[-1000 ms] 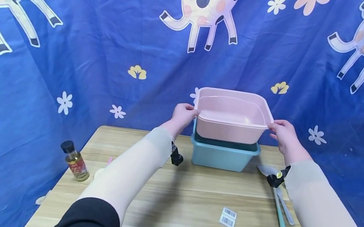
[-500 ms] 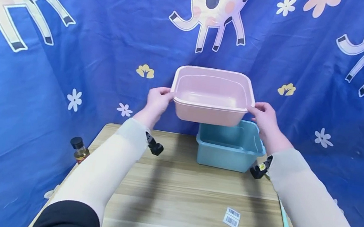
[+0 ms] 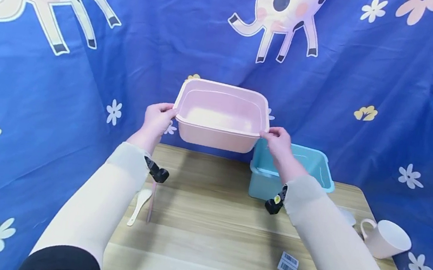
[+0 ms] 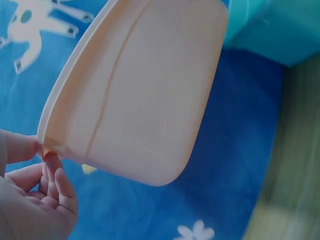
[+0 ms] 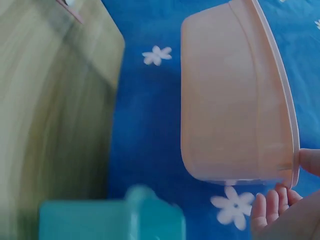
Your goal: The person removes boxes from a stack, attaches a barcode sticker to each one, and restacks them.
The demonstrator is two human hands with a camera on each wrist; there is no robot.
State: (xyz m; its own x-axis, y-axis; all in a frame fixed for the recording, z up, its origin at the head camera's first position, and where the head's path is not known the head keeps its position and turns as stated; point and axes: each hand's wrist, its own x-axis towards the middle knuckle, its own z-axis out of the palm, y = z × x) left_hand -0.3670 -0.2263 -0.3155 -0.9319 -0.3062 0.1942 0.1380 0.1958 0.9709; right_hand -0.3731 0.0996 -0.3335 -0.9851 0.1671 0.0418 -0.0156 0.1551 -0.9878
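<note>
Your left hand (image 3: 156,119) pinches the left rim of the pink tub (image 3: 221,117), thumb on top of the lip and fingers curled beneath it; the left wrist view shows that same pinch at the corner. Your right hand (image 3: 278,143) grips the opposite rim the same way, with the fingertips (image 5: 267,205) tucked under the edge. Both hands are clamped on the pink tub, one at each short end, and it hangs in the air, clear of the bench (image 3: 219,229), above its far edge.

Taking the pink tub as the landmark: the teal tub (image 3: 312,168) sits on the bench just to its right and a little lower, partly hidden behind your right wrist. I judge the main risk to be that near corner. If you lower or swing the pink tub rightward, its base could knock the teal rim and shove it toward the back edge. The grip is only on the thin lip, so a tilt could let one end slip.

Below and left of the pink tub lie a white spoon (image 3: 139,206) and a thin pink stick (image 3: 150,207). Well to its right stands a cream mug (image 3: 387,238). A barcode label (image 3: 288,264) lies nearer you. Behind everything hangs a blue cloth (image 3: 81,86) printed with flowers and spotted animals.
</note>
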